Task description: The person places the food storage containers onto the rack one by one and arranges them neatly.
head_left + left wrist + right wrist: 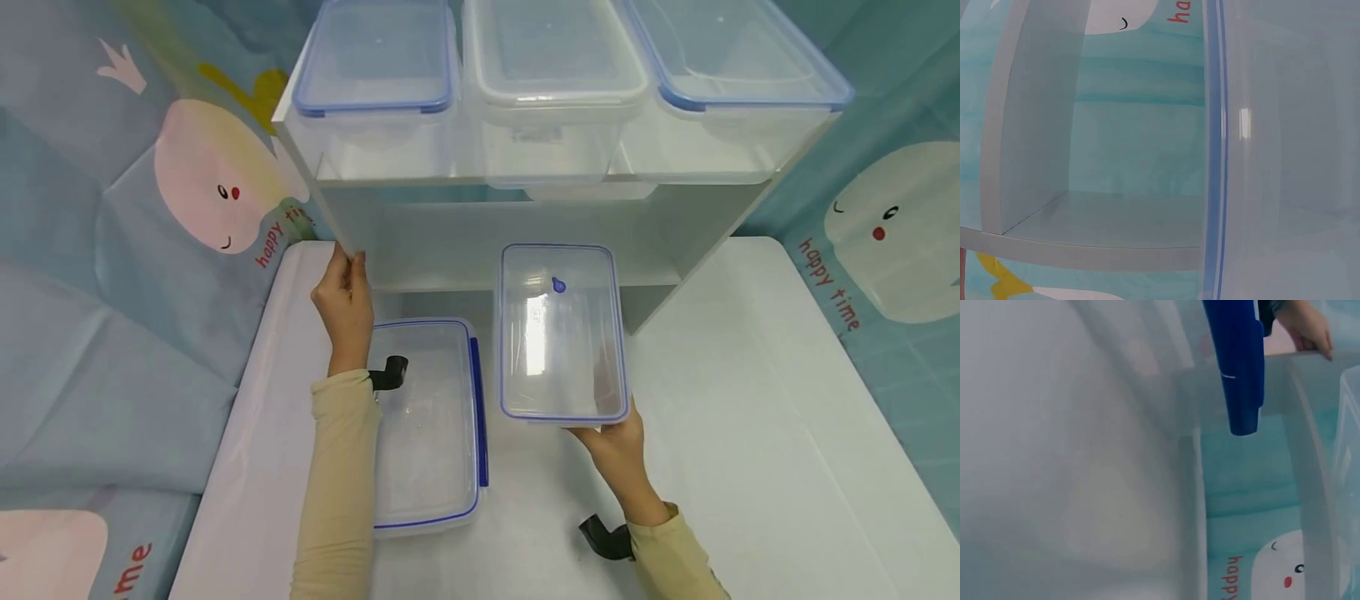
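My left hand [347, 312] grips the front edge of the left side panel of a white shelf unit [517, 237]; the right wrist view also shows this left hand [1304, 328]. My right hand [621, 454] holds a clear plastic food container [558, 350] from its near end, in front of the lower shelf. The container's lid has a blue seal and a small blue valve; most of my right fingers are hidden beneath it. Below my left hand, a larger clear container [423, 433] with a dark blue side clip lies on the white table, partly hidden by the left forearm.
On the upper shelf stand three clear lidded containers: one with a blue-edged lid [378, 54] at left, one with a white-edged lid [558, 50] in the middle, another blue-edged one [738, 50] at right. A printed curtain [120, 350] hangs around the white table [750, 433].
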The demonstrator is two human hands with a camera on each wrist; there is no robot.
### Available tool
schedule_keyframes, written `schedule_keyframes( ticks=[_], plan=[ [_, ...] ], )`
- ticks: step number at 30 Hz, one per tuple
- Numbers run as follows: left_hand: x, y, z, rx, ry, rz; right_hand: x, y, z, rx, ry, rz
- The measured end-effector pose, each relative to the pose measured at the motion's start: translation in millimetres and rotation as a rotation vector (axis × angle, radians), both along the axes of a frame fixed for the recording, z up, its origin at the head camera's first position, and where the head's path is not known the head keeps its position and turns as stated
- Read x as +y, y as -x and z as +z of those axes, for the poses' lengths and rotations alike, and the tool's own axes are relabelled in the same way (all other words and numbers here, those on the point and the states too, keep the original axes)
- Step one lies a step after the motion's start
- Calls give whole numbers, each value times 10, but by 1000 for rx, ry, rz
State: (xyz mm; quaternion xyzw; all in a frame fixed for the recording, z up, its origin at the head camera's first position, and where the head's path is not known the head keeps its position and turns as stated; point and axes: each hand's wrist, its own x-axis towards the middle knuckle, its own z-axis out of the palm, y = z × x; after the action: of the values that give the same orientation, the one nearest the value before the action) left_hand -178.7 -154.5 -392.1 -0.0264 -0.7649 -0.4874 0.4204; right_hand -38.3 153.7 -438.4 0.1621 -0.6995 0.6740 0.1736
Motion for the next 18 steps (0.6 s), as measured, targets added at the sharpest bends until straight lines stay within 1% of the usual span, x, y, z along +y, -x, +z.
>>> schedule_keyframes(
  ticks=[8, 14, 18],
  plan=[
    [-4, 16, -5, -15, -15, -3, -26, 226, 92, 3, 33, 15],
    [-12, 26, -12, -7, 0, 4, -33, 425, 201, -52, 23, 27],
    [-5, 10, -1, -16, 4, 12, -48, 546, 259, -77, 27, 39]
  ],
)
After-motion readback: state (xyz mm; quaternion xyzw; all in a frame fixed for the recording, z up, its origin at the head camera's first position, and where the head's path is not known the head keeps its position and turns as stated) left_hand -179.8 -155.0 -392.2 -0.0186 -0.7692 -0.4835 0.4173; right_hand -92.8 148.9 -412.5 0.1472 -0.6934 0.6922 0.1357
